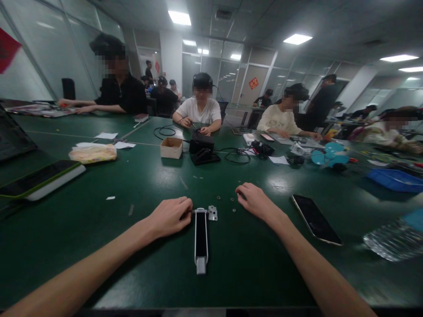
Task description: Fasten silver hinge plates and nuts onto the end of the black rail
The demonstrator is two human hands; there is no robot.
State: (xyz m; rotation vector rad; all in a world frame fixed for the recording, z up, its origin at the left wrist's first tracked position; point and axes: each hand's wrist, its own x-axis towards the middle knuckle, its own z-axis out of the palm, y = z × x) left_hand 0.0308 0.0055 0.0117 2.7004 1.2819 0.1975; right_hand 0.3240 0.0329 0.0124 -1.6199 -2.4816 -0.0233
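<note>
A long silver-and-black bar lies on the green tabletop between the two forearms, its far end next to a small metal bracket. The left hand rests knuckles-up just left of the bar's far end, fingers curled loosely, touching or nearly touching it; whether it grips anything cannot be told. The right hand lies palm-down to the right of the bracket, fingers bent toward a few tiny rings scattered on the tabletop, and it shows nothing in its hold. A dark phone lies face-up just right of that wrist, and a clear crinkled bottle lies farther right.

Farther out, an open cardboard box stands near the middle; its contents cannot be seen from this angle. Beside it sits a black device with cables. A filled plastic bag lies to the left, near a tablet. A blue tray is at the right. Other people sit along the far edge.
</note>
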